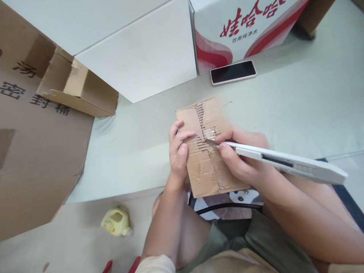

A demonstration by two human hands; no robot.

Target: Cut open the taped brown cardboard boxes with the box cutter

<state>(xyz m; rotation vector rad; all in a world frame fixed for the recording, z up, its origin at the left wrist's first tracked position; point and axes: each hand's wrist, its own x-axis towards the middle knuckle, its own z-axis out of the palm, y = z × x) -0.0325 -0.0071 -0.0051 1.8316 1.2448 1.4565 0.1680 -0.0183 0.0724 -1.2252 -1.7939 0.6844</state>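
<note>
A small brown cardboard box (203, 172) sits at the table's near edge and overhangs it slightly. Its top surface is torn along a middle seam, where corrugated ridges show, and a bit of clear tape (209, 134) shines there. My left hand (178, 153) grips the box's left side, fingers and thumb resting over its edge. In my right hand (241, 153) is a white utility knife (305, 168), held between thumb and fingers with its handle pointing right. The blade tip touches the torn seam near the box's middle.
A phone (233, 72) lies behind the box, before a red-and-white carton (213, 41). Beside that stands a large white box (142, 57). Brown cartons (42, 151) fill the left side. A yellow jug (116, 222) lies on the floor below the table (136, 151).
</note>
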